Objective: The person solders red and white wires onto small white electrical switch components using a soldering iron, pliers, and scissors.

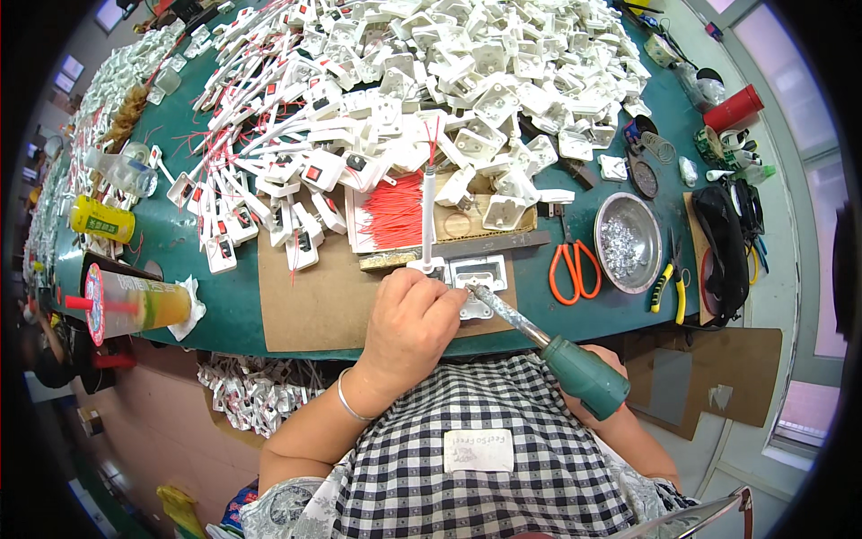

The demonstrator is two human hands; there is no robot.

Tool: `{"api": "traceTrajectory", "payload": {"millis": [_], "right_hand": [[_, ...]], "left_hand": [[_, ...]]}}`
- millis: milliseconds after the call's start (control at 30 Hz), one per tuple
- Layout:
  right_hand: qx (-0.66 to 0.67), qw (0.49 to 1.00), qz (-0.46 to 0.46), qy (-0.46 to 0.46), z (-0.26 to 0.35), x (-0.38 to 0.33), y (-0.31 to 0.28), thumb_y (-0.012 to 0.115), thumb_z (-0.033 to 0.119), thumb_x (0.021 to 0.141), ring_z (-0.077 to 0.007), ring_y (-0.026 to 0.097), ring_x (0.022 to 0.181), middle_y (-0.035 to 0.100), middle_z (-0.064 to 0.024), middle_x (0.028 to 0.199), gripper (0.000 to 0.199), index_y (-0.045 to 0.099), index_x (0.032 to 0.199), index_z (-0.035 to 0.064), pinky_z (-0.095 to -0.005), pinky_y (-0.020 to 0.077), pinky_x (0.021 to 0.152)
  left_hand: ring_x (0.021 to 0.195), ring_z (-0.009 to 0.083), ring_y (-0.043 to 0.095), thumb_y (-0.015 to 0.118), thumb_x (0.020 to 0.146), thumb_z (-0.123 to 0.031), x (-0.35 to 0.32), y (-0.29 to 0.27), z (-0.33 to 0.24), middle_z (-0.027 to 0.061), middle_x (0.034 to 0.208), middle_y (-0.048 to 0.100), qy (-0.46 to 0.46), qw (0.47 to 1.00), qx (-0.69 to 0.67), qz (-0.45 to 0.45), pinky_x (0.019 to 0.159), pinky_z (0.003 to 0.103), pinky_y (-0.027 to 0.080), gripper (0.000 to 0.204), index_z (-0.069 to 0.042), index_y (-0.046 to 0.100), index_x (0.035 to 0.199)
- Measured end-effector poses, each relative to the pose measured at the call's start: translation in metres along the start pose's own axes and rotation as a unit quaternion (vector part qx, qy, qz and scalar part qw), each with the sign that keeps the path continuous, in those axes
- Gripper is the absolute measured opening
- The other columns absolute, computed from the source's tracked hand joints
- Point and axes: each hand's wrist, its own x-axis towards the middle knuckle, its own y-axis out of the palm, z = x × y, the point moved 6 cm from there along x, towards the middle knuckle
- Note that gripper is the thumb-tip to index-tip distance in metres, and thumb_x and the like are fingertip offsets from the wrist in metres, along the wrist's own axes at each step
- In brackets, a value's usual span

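My left hand (415, 328) is closed, fingers bent down on a small white plastic housing (479, 272) at the table's near edge. A white tube (428, 216) with red wires coming out of its far end stands out from that housing. My right hand (612, 361) grips a soldering iron (584, 375) by its green handle, which partly hides the fingers. The iron's metal tip reaches the housing beside my left fingertips. Whether the tip touches a part inside is too small to tell.
Beyond lie red wires (392, 211), a metal bar (485, 249) and a big heap of white housings (489, 108). Orange-handled scissors (575, 269), a metal bowl (628, 280) of silvery bits and yellow-handled pliers (672, 286) are at right. A drink cup (135, 304) stands left.
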Motion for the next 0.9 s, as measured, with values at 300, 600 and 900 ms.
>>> {"api": "traceTrajectory", "payload": {"millis": [300, 600, 900], "right_hand": [[-0.029, 0.999, -0.01, -0.011, 0.0, -0.003, -0.001, 0.065, 0.021, 0.078, -0.0279, 0.063, 0.064, 0.063, -0.0093, 0.073, 0.016, 0.065, 0.082, 0.0059, -0.0335, 0.05, 0.059], [-0.033, 0.993, 0.067, -0.093, -0.004, -0.01, -0.003, 0.074, 0.015, 0.067, -0.025, 0.068, 0.082, 0.067, -0.0132, 0.098, 0.056, 0.051, 0.115, -0.0033, -0.0317, 0.0541, 0.072], [-0.021, 0.999, 0.001, 0.037, 0.0, 0.002, -0.003, 0.062, 0.025, 0.078, -0.0312, 0.059, 0.063, 0.059, -0.0099, 0.07, 0.016, 0.062, 0.076, 0.0087, -0.0367, 0.0477, 0.056]], "left_hand": [[0.078, 0.024, 0.052, 0.071, 0.063, 0.003, -0.001, 0.0, 0.002, 0.0031, 0.078, 0.058, 0.005, 1.0, -0.013, -0.016, 0.069, 0.034, 0.045, 0.025, -0.006, 0.067, 0.087], [0.08, 0.024, 0.052, 0.07, 0.064, 0.002, -0.001, 0.001, 0.001, 0.0032, 0.078, 0.058, 0.002, 1.0, -0.002, -0.003, 0.071, 0.034, 0.045, 0.025, -0.006, 0.066, 0.087], [0.08, 0.0243, 0.051, 0.069, 0.063, 0.002, 0.0, 0.001, 0.001, 0.0035, 0.078, 0.058, 0.0, 1.0, 0.001, 0.003, 0.072, 0.034, 0.045, 0.025, -0.006, 0.067, 0.087]]}}
